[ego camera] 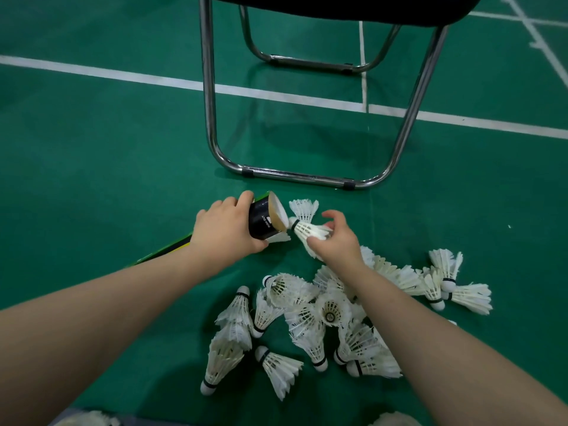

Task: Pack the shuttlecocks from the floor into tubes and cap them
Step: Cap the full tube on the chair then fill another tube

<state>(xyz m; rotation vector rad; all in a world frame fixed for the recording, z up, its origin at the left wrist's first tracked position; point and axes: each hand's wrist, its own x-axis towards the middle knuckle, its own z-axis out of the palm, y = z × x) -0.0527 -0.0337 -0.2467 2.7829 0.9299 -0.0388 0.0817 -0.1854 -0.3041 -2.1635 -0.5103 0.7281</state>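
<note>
My left hand grips a black and green shuttlecock tube near its open end, which tilts up and to the right. My right hand pinches a white feather shuttlecock by its skirt, cork tip pointing at the tube's mouth and just touching its rim. Another shuttlecock lies on the floor just behind it. A pile of several white shuttlecocks is scattered on the green floor below my right forearm. No cap is visible.
A chair with chrome tube legs stands directly behind the tube. White court lines cross the green floor. More shuttlecock feathers show at the bottom edge.
</note>
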